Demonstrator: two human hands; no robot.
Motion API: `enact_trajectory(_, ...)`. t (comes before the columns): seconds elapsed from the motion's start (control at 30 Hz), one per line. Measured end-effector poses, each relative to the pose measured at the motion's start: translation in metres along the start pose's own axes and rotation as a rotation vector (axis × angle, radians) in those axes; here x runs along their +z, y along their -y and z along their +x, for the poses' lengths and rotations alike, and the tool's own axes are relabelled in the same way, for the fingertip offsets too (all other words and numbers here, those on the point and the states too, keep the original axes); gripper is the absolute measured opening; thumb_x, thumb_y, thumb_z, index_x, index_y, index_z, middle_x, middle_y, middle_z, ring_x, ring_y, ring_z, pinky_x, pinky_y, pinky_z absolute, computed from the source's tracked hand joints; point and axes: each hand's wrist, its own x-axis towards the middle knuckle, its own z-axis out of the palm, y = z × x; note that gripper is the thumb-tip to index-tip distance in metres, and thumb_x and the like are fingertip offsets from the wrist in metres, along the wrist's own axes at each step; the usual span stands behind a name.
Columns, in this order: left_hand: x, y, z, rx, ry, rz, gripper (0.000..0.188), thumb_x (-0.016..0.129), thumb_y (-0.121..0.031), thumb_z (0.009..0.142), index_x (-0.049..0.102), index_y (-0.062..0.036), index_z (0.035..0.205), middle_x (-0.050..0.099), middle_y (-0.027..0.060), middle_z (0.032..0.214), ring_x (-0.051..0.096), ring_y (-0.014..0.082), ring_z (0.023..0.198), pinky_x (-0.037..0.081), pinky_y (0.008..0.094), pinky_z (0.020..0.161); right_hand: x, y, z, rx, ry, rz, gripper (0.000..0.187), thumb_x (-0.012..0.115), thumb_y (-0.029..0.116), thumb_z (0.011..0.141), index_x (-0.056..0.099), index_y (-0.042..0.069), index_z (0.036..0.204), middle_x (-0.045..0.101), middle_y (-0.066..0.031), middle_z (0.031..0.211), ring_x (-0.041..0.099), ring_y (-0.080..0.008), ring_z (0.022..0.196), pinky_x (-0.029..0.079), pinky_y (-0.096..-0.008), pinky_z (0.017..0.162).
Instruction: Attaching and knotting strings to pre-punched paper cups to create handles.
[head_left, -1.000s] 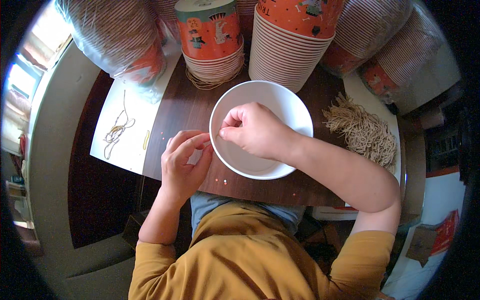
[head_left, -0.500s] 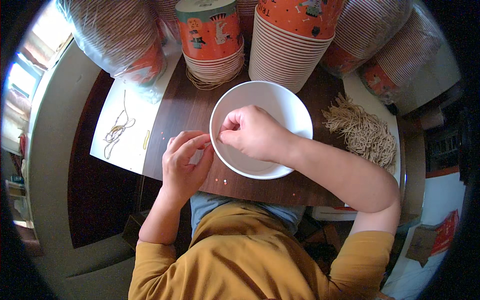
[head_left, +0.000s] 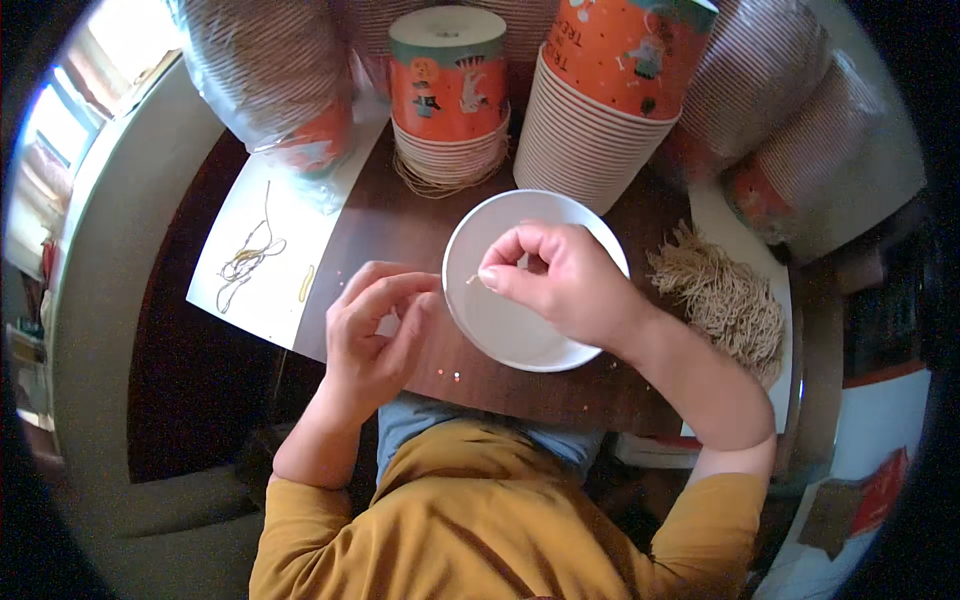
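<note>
A white-lined paper bucket (head_left: 520, 335) stands in front of me with its mouth facing up. My right hand (head_left: 570, 285) reaches over its far-right side, thumb and forefinger pinching the short end of a thin beige cord (head_left: 472, 280) just inside the left wall. Outside that wall is my left hand (head_left: 380, 320), its forefinger tip touching the bucket by the rim. The left thumb sits slightly apart from the forefinger, and I see nothing between them. Whether the cord passes through the wall is hidden.
Orange printed bucket stacks (head_left: 600, 130) and a shorter stack (head_left: 450, 95) stand behind. Plastic-wrapped stacks (head_left: 265, 80) flank them. A heap of beige cords (head_left: 725, 300) lies right; a loose cord tangle (head_left: 248, 262) and yellow strip (head_left: 306, 283) lie left on white sheeting. Small dots speckle the brown table (head_left: 500, 395).
My right hand has drawn away from the bucket's left wall toward its middle, and a cord end now shows in its pinch. The left thumb and forefinger have parted slightly. The view has shifted.
</note>
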Motion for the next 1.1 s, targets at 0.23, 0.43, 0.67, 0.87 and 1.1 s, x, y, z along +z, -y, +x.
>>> enact_trajectory(0.23, -0.006, -0.020, 0.010, -0.397, 0.287, -0.476, 0.022, 0.062, -0.017, 0.093, 0.065, 0.0048, 0.095, 0.063, 0.0048, 0.081, 0.055, 0.0068, 0.072, 0.044, 0.0208, 0.064, 0.012, 0.003, -0.016, -0.596, -0.141, -0.372, 0.007, 0.067, 0.002, 0.080, 0.063, 0.002, 0.085, 0.057, -0.0075, 0.079, 0.058, -0.0179, 0.073, 0.046, -0.0292, 0.066)
enact_trajectory(0.43, -0.007, -0.016, 0.010, -0.357, 0.293, -0.522, 0.015, 0.065, -0.012, 0.089, 0.066, 0.0038, 0.090, 0.062, 0.0012, 0.080, 0.054, 0.0038, 0.070, 0.044, 0.0190, 0.061, 0.016, 0.005, -0.022, -0.693, -0.209, -0.528, 0.008, 0.067, 0.003, 0.079, 0.062, 0.003, 0.084, 0.054, -0.0082, 0.075, 0.056, -0.0219, 0.064, 0.045, -0.0314, 0.058)
enact_trajectory(0.67, -0.001, -0.018, 0.010, -0.140, 0.186, -0.161, 0.006, 0.071, -0.004, 0.079, 0.068, -0.0005, 0.084, 0.056, 0.0009, 0.068, 0.052, 0.0059, 0.060, 0.041, 0.0205, 0.054, 0.018, 0.000, -0.024, -0.463, -0.189, -0.374, 0.006, 0.065, 0.007, 0.084, 0.065, 0.002, 0.087, 0.056, -0.0033, 0.071, 0.050, -0.0089, 0.059, 0.041, -0.0258, 0.053)
enact_trajectory(0.87, 0.003, -0.016, 0.007, -0.027, 0.104, -0.118, 0.009, 0.072, -0.001, 0.074, 0.067, -0.0013, 0.081, 0.056, 0.0040, 0.068, 0.053, 0.0099, 0.057, 0.041, 0.0232, 0.050, 0.016, 0.001, -0.025, -0.382, -0.124, -0.311, 0.007, 0.064, 0.007, 0.086, 0.066, 0.001, 0.087, 0.056, 0.0005, 0.073, 0.045, -0.0033, 0.060, 0.038, -0.0211, 0.053)
enact_trajectory(1.1, 0.008, -0.016, 0.006, 0.192, 0.045, 0.041, 0.014, 0.072, 0.001, 0.069, 0.065, -0.0027, 0.081, 0.057, 0.0072, 0.073, 0.055, 0.0178, 0.060, 0.043, 0.0284, 0.052, 0.018, -0.010, -0.022, -0.246, -0.095, -0.116, 0.007, 0.064, 0.008, 0.087, 0.065, 0.001, 0.087, 0.053, 0.0053, 0.068, 0.043, -0.0007, 0.061, 0.038, -0.0195, 0.054)
